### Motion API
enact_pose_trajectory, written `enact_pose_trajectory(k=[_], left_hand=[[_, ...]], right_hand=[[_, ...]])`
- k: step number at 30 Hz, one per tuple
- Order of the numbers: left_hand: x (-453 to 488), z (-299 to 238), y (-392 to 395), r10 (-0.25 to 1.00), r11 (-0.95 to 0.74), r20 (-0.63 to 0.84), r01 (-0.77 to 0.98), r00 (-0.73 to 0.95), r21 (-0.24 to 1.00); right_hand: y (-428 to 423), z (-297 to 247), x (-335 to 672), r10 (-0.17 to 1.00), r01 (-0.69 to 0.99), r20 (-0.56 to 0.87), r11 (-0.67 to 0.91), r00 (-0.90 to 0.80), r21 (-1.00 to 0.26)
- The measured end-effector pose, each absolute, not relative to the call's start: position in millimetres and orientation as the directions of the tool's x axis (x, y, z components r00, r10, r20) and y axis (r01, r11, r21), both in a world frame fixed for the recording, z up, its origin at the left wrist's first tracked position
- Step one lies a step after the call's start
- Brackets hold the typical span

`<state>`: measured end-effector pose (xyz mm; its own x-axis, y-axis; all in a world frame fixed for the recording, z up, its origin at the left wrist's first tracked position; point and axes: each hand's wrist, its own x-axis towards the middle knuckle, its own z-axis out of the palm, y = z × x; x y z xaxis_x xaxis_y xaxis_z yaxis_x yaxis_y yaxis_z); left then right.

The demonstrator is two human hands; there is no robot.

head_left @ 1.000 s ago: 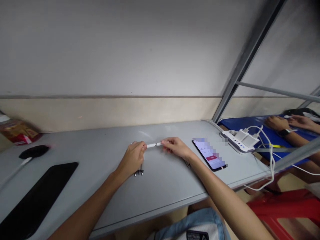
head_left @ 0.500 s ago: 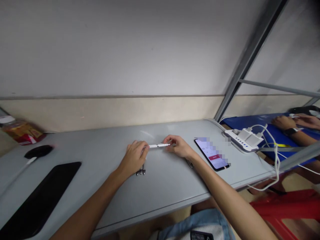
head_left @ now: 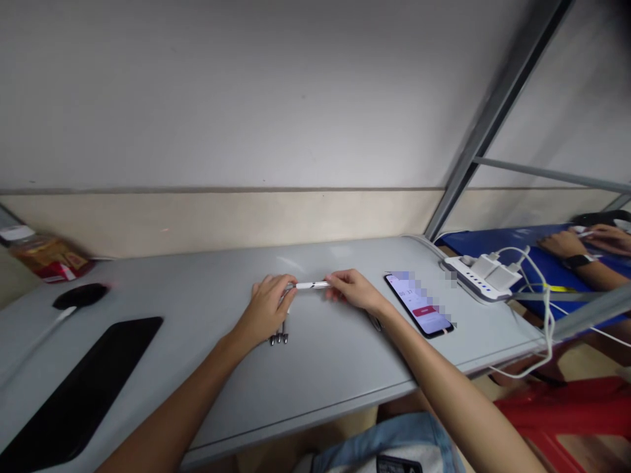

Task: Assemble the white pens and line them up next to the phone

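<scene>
Both of my hands hold one thin white pen (head_left: 310, 285) level above the grey table (head_left: 320, 355). My left hand (head_left: 266, 309) pinches its left end, and several more pens (head_left: 279, 336) stick out below that fist with their metal tips toward me. My right hand (head_left: 352, 290) pinches the pen's right end with curled fingers. A smartphone (head_left: 419, 313) with a lit screen lies just right of my right wrist.
A white power strip (head_left: 476, 279) with chargers and trailing cables sits at the table's right end. A black pad (head_left: 73, 394) and a black mouse (head_left: 79, 295) lie at the left, a snack packet (head_left: 49, 259) behind them. Another person's hands (head_left: 582, 243) rest on a blue surface at the far right. A red stool (head_left: 566, 414) stands below.
The white pen looks shorter between my hands, which have closed in a little toward each other. The view has shifted slightly.
</scene>
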<state>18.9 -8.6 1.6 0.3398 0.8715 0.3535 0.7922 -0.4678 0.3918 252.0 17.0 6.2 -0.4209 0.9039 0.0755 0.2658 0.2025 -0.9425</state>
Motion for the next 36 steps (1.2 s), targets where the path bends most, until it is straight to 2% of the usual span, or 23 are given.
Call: enact_pose_trajectory(k=[2, 5, 10, 13, 18, 26, 36], left_hand=[[19, 2, -9, 0.871, -0.468, 0.352, 0.796, 0.342, 0.384], [19, 0, -9, 0.877, -0.456, 0.343, 0.810, 0.337, 0.370], [18, -1, -9, 0.882, -0.444, 0.328, 0.831, 0.338, 0.336], [17, -1, -9, 0.886, -0.435, 0.325, 0.832, 0.330, 0.343], [13, -2, -7, 0.877, -0.455, 0.341, 0.814, 0.340, 0.360], [10, -3, -3, 0.887, -0.420, 0.343, 0.848, 0.308, 0.323], [14, -2, -8, 0.889, -0.437, 0.317, 0.820, 0.331, 0.369]], right_hand=[[17, 6, 252, 0.902, 0.293, 0.105, 0.244, -0.419, -0.925], [16, 5, 252, 0.904, 0.306, 0.234, 0.351, -0.359, -0.885], [16, 2, 253, 0.826, 0.461, 0.436, 0.562, -0.357, -0.686], [18, 0, 255, 0.795, 0.528, 0.475, 0.606, -0.378, -0.595], [24, -1, 266, 0.800, 0.631, 0.481, 0.587, -0.358, -0.507], [31, 0, 278, 0.817, 0.666, 0.477, 0.555, -0.323, -0.499], [19, 6, 261, 0.764, 0.519, 0.469, 0.645, -0.442, -0.561]])
